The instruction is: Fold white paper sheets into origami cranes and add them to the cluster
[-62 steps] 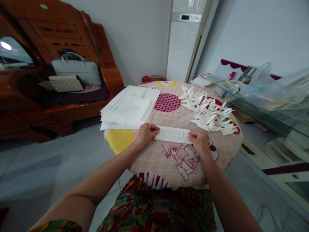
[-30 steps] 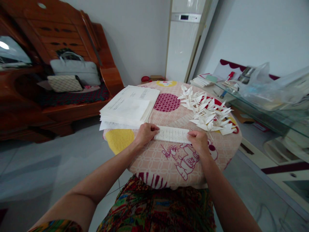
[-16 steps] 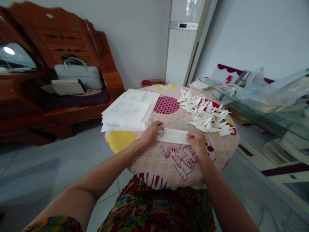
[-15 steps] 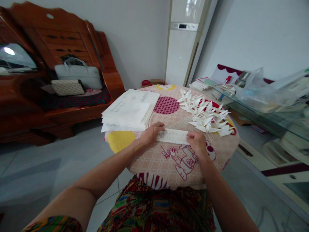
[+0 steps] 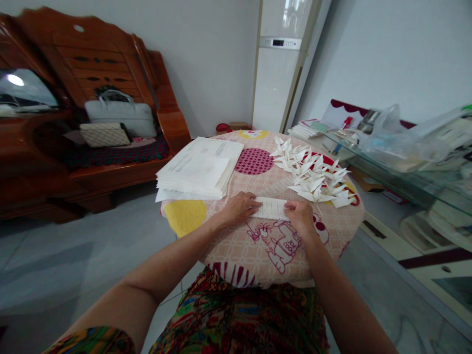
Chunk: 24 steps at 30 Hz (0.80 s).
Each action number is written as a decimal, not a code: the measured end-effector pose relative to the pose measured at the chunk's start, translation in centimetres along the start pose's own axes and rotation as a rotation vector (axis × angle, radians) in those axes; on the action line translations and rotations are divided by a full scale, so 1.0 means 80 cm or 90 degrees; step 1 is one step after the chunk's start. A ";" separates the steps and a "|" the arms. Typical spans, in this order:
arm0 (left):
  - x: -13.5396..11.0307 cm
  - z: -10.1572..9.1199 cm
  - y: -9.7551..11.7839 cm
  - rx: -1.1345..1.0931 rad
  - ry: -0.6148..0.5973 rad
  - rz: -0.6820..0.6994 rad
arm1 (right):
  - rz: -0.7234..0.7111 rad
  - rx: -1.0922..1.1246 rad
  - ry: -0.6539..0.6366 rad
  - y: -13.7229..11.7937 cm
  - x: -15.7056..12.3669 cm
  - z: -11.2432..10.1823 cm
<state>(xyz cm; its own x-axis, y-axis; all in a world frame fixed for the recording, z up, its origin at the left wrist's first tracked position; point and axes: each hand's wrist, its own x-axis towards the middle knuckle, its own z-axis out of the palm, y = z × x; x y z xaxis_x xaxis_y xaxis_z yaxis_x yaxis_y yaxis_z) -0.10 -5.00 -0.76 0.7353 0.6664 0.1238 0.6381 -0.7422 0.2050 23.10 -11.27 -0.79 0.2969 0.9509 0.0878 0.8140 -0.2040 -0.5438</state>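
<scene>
A folded strip of printed white paper (image 5: 272,208) lies on the round table with its patterned pink cloth (image 5: 265,255). My left hand (image 5: 239,207) presses on the strip's left end, fingers curled down on it. My right hand (image 5: 302,217) covers the right end, fingers bent onto the paper. Behind the strip lies a heap of several folded white paper cranes (image 5: 313,172). A thick stack of printed sheets (image 5: 197,169) sits at the table's left edge.
A carved wooden bench (image 5: 92,123) with a grey bag (image 5: 120,112) and a quilted purse (image 5: 103,133) stands on the left. A tall white air conditioner (image 5: 275,69) fills the corner. A glass shelf (image 5: 405,162) with plastic bags and books runs along the right.
My left hand has slid rightward along the strip, so less of the paper shows between my hands. The view has tilted slightly.
</scene>
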 end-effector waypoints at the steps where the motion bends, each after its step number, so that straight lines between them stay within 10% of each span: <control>1: -0.001 0.001 0.004 0.013 0.002 0.004 | -0.006 -0.015 -0.006 -0.001 0.000 -0.002; 8: -0.006 0.012 0.009 0.041 0.029 0.036 | -0.057 -0.258 0.020 -0.041 -0.008 -0.017; 24: -0.006 0.019 0.006 0.046 0.060 0.031 | -0.081 0.045 -0.209 -0.068 -0.008 0.020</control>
<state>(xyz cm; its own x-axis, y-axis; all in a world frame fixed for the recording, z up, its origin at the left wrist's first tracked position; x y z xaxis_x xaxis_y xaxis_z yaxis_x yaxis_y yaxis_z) 0.22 -5.80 -2.24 0.7438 0.6302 0.2228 0.6190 -0.7752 0.1262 17.71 -10.39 0.77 0.0097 0.9940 -0.1089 0.7942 -0.0738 -0.6032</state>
